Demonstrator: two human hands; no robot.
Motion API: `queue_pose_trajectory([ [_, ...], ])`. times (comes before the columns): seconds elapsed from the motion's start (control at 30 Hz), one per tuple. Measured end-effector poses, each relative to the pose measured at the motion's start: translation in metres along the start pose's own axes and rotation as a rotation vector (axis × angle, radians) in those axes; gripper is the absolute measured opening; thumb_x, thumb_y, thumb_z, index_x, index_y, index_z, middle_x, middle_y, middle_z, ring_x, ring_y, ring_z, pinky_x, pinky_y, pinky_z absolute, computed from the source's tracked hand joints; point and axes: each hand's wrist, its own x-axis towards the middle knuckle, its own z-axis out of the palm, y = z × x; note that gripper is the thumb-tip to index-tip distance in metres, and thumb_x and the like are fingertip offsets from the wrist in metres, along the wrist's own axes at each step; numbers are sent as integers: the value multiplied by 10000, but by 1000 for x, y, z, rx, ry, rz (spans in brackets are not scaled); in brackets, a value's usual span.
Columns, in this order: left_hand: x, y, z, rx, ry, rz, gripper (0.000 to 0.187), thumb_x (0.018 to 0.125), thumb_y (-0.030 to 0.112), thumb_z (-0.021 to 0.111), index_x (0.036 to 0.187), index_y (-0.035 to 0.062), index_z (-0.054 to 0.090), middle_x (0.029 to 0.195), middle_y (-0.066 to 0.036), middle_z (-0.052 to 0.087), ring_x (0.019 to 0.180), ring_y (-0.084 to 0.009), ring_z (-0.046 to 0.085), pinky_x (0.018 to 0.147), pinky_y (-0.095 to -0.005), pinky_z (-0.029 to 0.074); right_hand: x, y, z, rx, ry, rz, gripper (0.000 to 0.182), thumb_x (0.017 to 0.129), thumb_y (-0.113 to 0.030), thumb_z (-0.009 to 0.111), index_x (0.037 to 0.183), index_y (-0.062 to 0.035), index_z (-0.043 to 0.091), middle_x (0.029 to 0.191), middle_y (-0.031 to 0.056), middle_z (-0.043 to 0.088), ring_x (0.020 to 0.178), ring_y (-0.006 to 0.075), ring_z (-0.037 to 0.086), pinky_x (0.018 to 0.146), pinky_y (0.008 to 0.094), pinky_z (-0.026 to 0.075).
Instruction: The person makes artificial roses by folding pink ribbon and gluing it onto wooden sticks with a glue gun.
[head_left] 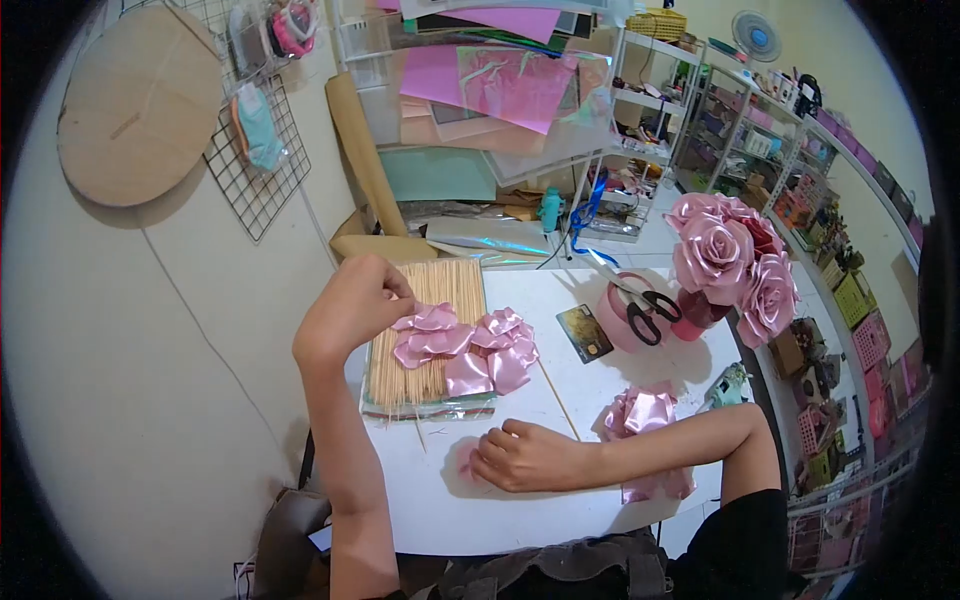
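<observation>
My left hand is over the bundle of wooden sticks, its fingers pinched at the upper left edge of the pink satin petals; what lies between the fingertips is hidden. More glossy petals lie at the right side of the bundle. Low over the white table, my right hand has curled fingers at a small pink piece, partly hidden by them. Another heap of pink satin petals lies beyond my right forearm, with some satin showing below it.
Black-handled scissors rest in a pink tape roll, beside a card. Pink satin roses stand at the back right. A thin stick lies mid-table. A light green tool is near my right elbow.
</observation>
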Motion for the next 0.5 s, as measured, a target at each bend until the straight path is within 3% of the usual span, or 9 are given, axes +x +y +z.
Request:
queue_pose_trajectory([
  [0.07,1,-1,-1,-23,7,-6,143,605,71,631,688,-45,627,634,-193,577,581,-251,573,579,-323,447,2,0,-5,227,-146,35,219,683,-178,533,838,-25,517,695,38,503,664,162,532,559,266,419],
  [0.13,1,-5,2,-27,33,57,134,601,69,633,662,-50,617,644,-190,579,606,-260,582,594,-325,450,12,14,-7,300,-142,107,211,697,-174,524,853,-31,512,702,49,507,699,188,543,584,292,432],
  [0.17,3,-8,4,-37,34,42,134,601,69,633,662,-50,617,644,-190,579,606,-260,582,594,-325,450,17,25,-1,203,-1,169,212,699,-171,524,857,-29,510,705,54,512,694,190,545,592,298,435],
  [0.2,6,-12,5,-25,42,91,136,612,72,623,673,-50,618,601,-161,573,545,-200,547,547,-299,433,20,35,6,105,137,224,213,701,-168,524,860,-26,508,708,59,516,689,193,547,599,303,439],
  [0.23,7,-16,6,-15,55,134,139,623,75,613,684,-50,620,559,-131,566,484,-139,512,500,-273,415,20,44,15,118,120,202,213,701,-168,524,860,-26,508,708,59,516,689,193,547,599,303,439],
  [0.3,4,-12,5,-20,65,114,137,619,75,613,684,-45,621,564,-137,568,484,-152,516,502,-275,417,26,57,30,-62,32,233,210,692,-139,519,858,-11,516,727,76,534,675,197,547,601,305,441],
  [0.4,3,-11,6,4,73,96,135,605,76,616,691,-28,631,565,-146,564,485,-187,520,497,-284,413,24,52,37,-57,-150,207,223,671,-120,527,860,-2,528,756,83,543,680,198,545,600,303,438],
  [0.5,3,-9,7,0,68,96,137,600,75,620,695,-23,636,562,-146,560,490,-193,519,495,-292,409,21,41,22,-5,-49,170,259,644,-121,541,873,0,549,797,90,564,731,202,561,629,295,450],
])
